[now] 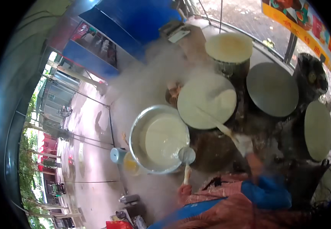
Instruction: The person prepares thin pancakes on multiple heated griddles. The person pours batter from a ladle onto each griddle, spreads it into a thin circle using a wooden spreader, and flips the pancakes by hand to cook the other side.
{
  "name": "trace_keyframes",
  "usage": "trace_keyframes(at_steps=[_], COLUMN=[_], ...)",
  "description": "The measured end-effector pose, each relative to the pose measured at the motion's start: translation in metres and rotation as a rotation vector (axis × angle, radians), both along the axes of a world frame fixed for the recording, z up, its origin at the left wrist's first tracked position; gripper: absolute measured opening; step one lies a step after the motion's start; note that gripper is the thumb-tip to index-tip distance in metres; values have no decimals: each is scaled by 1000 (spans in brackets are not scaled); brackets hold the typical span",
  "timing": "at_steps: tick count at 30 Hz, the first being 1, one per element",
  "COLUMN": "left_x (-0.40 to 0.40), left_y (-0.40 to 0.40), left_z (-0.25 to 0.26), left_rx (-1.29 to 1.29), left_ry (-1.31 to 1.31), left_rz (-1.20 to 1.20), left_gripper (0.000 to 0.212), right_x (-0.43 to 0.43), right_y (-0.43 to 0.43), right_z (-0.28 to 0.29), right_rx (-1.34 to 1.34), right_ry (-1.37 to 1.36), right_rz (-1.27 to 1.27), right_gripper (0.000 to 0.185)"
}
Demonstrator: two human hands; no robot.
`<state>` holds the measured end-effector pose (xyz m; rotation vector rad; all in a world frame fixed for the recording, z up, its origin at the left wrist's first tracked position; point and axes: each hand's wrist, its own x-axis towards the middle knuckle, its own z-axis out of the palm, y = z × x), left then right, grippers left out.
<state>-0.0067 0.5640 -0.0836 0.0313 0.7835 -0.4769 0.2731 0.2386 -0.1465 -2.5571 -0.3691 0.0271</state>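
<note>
My left hand is closed on the handle of a metal ladle, whose bowl rests at the near rim of a large metal basin of pale batter. My right hand, in what looks like a white glove, grips a long thin-bladed spatula or spreader. Its blade lies over a round griddle coated with a pale layer, and steam blurs that surface. Behind it, a second round griddle bears a pale sheet, yellowish in the middle.
More round griddles stand to the right: a grey one, another and one at the near right. A dark bin stands behind them. Blue and yellow containers sit left of the basin. Steam drifts over the left side.
</note>
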Motion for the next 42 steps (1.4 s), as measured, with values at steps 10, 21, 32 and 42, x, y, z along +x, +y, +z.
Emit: trace_keyframes(at_steps=[10, 21, 32, 42], left_x=[13, 4, 10, 116], left_y=[-7, 11, 59, 55], left_z=[-25, 20, 5, 6], left_rx=[25, 361, -27, -299], left_ry=[-61, 25, -121, -160], left_rz=[-41, -104, 56, 113], left_gripper=[33, 34, 30, 28], right_x=[204, 78, 123, 116], right_y=[-32, -35, -33, -53], right_z=[22, 16, 24, 34], right_rx=[454, 1209, 606, -146], right_ry=[-6, 436, 43, -94], right_rz=[-332, -483, -481, -225], right_gripper=[31, 28, 32, 20])
